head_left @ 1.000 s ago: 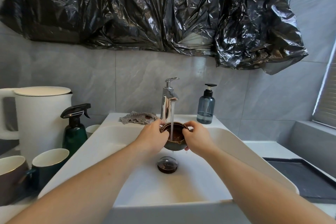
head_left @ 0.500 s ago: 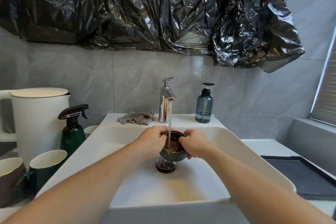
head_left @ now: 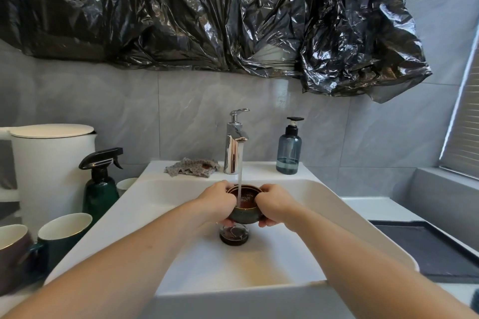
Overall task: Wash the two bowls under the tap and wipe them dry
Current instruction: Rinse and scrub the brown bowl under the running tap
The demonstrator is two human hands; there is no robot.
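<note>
Head view. Small round glazed ceramic bowl (head_left: 245, 211), dark green outside and glossy brown inside, held over the middle of the white rectangular smooth sink basin (head_left: 337, 204), directly above the round dark drain (head_left: 234, 234). Gripped from both sides: left hand (head_left: 216, 201) curled round the bowl's left wall with fingers underneath, right hand (head_left: 274, 204) curled round the right wall, fingertips showing below the base. Thin straight stream of water (head_left: 240, 176) falling from the polished chrome tap (head_left: 234, 149) into the bowl's hollow, brown water pooling inside. Second bowl not identifiable anywhere in view.

On the sink's back ledge: crumpled grey patterned cloth (head_left: 192, 167) left of the tap, translucent blue-grey cylindrical soap bottle with black pump (head_left: 289, 149) right of it. Beside the sink's left edge: dark green spray bottle with black trigger (head_left: 101, 189), tall white matte kettle with flat lid (head_left: 51, 163), glossy dark green mug with white interior (head_left: 63, 234), brownish mug (head_left: 11, 248) at the frame's left border. Off the sink's right edge: flat black ridged mat (head_left: 425, 246). Above, wrinkled shiny black plastic sheeting (head_left: 207, 13) draped across the grey marbled wall tiles (head_left: 129, 111).
</note>
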